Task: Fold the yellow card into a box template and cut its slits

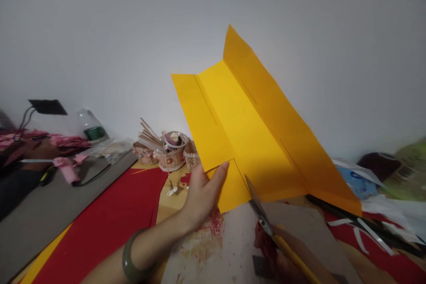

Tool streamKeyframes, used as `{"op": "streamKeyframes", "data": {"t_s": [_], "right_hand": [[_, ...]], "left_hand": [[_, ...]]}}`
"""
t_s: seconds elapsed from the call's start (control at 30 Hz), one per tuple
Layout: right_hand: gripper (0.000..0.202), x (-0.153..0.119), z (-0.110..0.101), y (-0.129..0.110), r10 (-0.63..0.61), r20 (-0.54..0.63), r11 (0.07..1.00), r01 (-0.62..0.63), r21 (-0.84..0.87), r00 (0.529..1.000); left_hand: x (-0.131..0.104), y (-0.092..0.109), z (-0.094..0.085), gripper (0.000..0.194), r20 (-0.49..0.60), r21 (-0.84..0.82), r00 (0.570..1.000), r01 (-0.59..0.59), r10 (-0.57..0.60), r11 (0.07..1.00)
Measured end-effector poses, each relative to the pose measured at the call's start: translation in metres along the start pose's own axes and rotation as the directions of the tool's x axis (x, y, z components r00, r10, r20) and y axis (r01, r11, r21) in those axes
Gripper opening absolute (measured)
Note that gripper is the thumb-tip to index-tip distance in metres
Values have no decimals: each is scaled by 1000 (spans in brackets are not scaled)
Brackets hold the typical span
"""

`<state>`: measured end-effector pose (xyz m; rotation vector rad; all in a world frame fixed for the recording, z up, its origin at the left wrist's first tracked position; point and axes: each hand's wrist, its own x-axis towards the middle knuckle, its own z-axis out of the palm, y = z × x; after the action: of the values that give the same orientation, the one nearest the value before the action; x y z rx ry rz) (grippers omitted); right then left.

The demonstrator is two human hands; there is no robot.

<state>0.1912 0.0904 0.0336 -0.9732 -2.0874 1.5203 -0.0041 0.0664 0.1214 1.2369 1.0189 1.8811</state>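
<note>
A large sheet of yellow paper (229, 111), creased lengthwise into panels, is held up at a slant. Thin dark lines are drawn along its folds. My left hand (201, 193) grips its lower left part, thumb on the face and the fingers behind, hidden. A cut along the left edge sets off a small flap under the thumb. My right hand (282, 259), shadowed at the bottom, is closed on yellow-handled scissors (262, 222). Their blades sit parted at the sheet's lower edge, beside the drawn line of the flap.
Red paper (116, 222) lies left on a grey board (40, 217), near a pink glue gun (66, 169). Decorated pots (171, 159) and a plastic bottle (93, 128) stand against the wall. White paper strips (376, 235) and bags lie right. Below the sheet is a paint-stained board (199, 253).
</note>
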Motion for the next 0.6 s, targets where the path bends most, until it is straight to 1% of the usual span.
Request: {"op": "streamKeyframes", "data": {"t_s": [0.07, 0.23, 0.43, 0.53, 0.6], "right_hand": [[51, 1, -1, 2, -3, 15, 1000, 3, 0, 1000], [44, 3, 0, 7, 50, 28, 997, -51, 51, 998], [43, 15, -9, 17, 69, 64, 994, -74, 81, 996], [47, 19, -6, 26, 55, 39, 993, -58, 98, 998], [50, 20, 0, 31, 11, -12, 994, -10, 113, 1000]], "left_hand": [[0, 0, 0, 27, 3, 2, 1000, -3, 3, 1000], [1, 1, 1, 27, 6, -24, 1000, 2, -2, 1000], [0, -2, 0, 28, -20, -24, 1000, 4, -4, 1000], [0, -3, 0, 29, -22, -22, 1000, 12, -12, 1000], [0, -3, 0, 29, -22, -20, 1000, 17, -17, 1000]]}}
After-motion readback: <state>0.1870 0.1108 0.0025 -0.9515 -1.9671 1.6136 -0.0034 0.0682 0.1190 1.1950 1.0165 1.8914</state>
